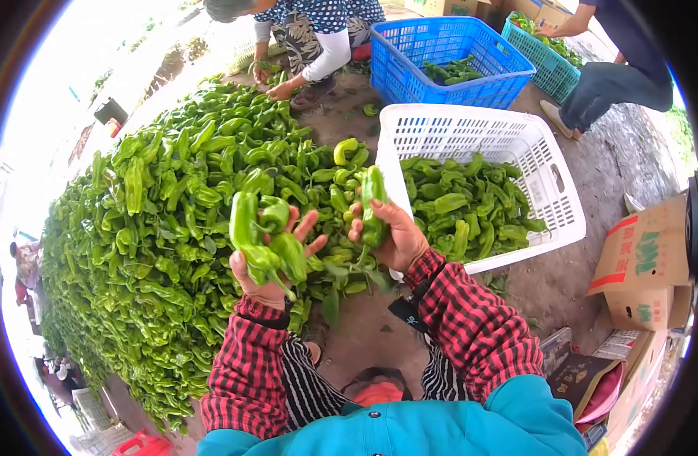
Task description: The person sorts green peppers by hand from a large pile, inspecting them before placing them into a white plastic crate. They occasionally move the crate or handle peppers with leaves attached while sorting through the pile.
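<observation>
Several green peppers rest in my left hand, which is cupped under them with its thumb and fingers around them. My right hand grips one long green pepper upright between thumb and fingers, beside the near left corner of a white plastic crate. Inside that crate lies a layer of green peppers. A large heap of green peppers spreads over the ground to the left, behind and beside my left hand.
Behind the white crate stands a blue crate with some peppers; a green crate is farther right. A co-worker's hands are at the heap's far edge. Another person crouches at the right. Cardboard boxes stand at the right.
</observation>
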A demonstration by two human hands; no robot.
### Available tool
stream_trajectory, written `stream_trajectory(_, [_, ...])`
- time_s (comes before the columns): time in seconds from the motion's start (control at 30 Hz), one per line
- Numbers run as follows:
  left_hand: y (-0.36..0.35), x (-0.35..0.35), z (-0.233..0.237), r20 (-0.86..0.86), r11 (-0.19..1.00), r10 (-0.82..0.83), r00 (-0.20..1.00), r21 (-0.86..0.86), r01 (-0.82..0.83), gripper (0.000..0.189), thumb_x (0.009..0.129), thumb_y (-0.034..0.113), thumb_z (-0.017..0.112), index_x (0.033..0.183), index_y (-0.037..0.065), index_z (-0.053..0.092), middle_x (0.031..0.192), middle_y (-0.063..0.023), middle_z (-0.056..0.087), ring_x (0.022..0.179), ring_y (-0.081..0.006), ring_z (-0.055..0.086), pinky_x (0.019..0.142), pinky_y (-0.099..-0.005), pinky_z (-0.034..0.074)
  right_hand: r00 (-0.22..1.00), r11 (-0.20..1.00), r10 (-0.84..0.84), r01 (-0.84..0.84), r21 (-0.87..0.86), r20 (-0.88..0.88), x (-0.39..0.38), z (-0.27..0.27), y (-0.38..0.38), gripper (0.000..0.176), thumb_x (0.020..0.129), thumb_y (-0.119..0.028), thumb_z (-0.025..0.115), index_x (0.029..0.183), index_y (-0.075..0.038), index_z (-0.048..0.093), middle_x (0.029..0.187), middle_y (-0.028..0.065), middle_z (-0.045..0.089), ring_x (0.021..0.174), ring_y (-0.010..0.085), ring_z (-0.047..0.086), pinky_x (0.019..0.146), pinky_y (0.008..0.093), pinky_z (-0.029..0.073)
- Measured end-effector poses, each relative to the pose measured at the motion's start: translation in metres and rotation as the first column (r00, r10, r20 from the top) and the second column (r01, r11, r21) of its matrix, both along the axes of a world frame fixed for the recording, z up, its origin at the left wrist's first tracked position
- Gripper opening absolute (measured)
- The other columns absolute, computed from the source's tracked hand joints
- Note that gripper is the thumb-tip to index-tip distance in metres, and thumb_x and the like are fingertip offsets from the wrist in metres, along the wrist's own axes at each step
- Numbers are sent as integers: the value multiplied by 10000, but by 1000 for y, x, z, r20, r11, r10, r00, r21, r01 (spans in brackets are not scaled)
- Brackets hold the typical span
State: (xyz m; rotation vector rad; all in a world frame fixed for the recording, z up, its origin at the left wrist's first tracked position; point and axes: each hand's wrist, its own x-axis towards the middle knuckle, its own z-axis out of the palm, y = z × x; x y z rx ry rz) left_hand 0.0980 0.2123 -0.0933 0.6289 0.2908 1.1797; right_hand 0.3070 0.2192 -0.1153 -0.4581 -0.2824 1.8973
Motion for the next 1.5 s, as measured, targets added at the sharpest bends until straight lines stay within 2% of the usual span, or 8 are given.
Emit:
stream_trajectory(0.13, [-14,17,0,112,982,-170,979,-69,178,753,555,295,694,1243,178,412,1221,-154,432,1228,-474,257,949,-591,311,942,939,-300,264,221,149,3,1,6,303,838,-106,568,1115,-105,448,983,60,515,781,181,533,669,352,462])
stream_trajectory(0.27, [-17,29,-11,167,954,-222,961,-169,249,717,566,258,688,1233,233,425,1222,-137,433,1239,-425,278,958,-607,284,912,927,-360,327,184,195,1,12,5,281,844,-137,570,1099,-153,455,1007,47,507,792,186,548,646,385,521])
stream_trajectory(0.4, [-11,36,-12,111,974,-107,988,-189,126,695,588,262,684,1230,158,440,1214,-124,464,1220,-352,339,964,-591,288,924,929,-358,339,146,134,-9,12,-2,263,854,-194,563,1089,-173,446,991,34,495,753,173,557,602,373,530])
stream_trajectory(0.67, [-10,41,-16,143,970,-96,985,-206,125,659,614,266,680,1214,121,449,1212,-108,475,1190,-337,379,944,-555,328,885,888,-454,440,137,100,-16,13,-5,238,844,-232,583,1033,-176,450,903,30,490,686,148,495,515,293,421])
stream_trajectory(0.8, [-9,46,-18,205,972,20,979,-234,29,614,655,329,655,1200,125,461,1214,-95,479,1147,-303,421,933,-545,338,860,875,-464,408,260,213,-30,16,-11,500,811,-151,627,1240,-124,372,838,16,500,641,99,497,481,237,437])
stream_trajectory(1.27, [-7,29,-15,160,973,108,981,-221,-71,608,708,395,619,1215,119,429,1126,-142,487,886,-242,515,828,-422,416,918,965,-249,209,156,310,-22,23,-13,419,835,-231,597,1191,-172,382,806,37,512,565,114,510,381,213,362])
stream_trajectory(1.37, [-15,22,-6,118,981,-116,986,-139,132,658,665,449,630,1195,113,432,1066,-149,494,825,-237,521,721,-393,448,922,974,-227,208,95,314,-16,22,-7,330,844,-248,585,1119,-170,421,762,29,513,531,110,500,366,206,336])
stream_trajectory(1.5, [-25,15,-11,70,871,-372,926,-319,374,698,553,282,666,1180,95,423,1003,-210,528,796,-307,542,712,-426,455,907,967,-252,243,70,337,-15,17,0,234,841,-240,585,1016,-149,458,733,30,517,500,112,495,330,199,334])
